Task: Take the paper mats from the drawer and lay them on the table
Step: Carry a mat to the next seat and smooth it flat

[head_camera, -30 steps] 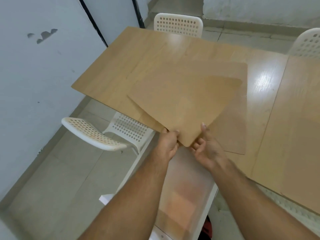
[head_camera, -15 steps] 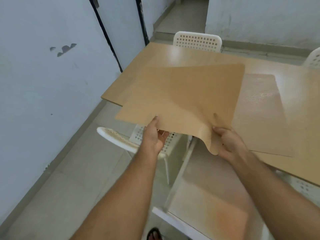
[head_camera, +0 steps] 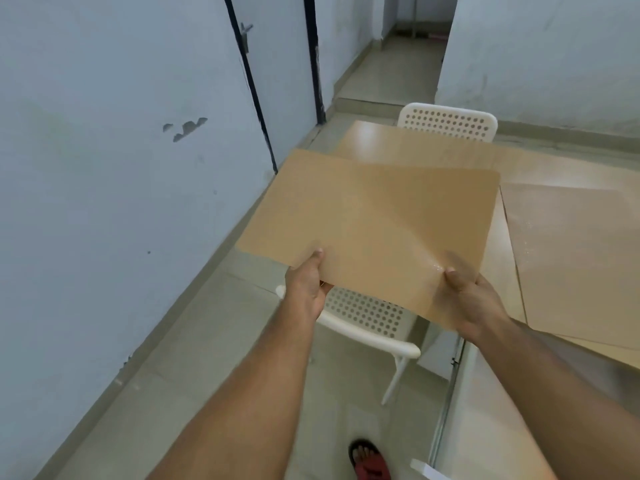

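I hold a tan paper mat [head_camera: 374, 223] flat in the air above the left end of the wooden table [head_camera: 388, 140]. My left hand [head_camera: 306, 284] pinches its near edge, thumb on top. At the near right corner my right hand [head_camera: 476, 303] grips the mat, which bends slightly there. Another paper mat [head_camera: 575, 258] lies flat on the table to the right. The drawer is not in view.
A white perforated chair [head_camera: 367, 320] stands under the held mat, pushed toward the table. A second white chair [head_camera: 448, 123] is at the table's far end. A blue-grey wall [head_camera: 104, 202] runs along the left. My foot in a red sandal [head_camera: 369, 460] is on the tiled floor.
The held mat has swung left and flattened out, off the mat lying on the table. My hands have spread apart along its near edge. The view has shifted left and back.
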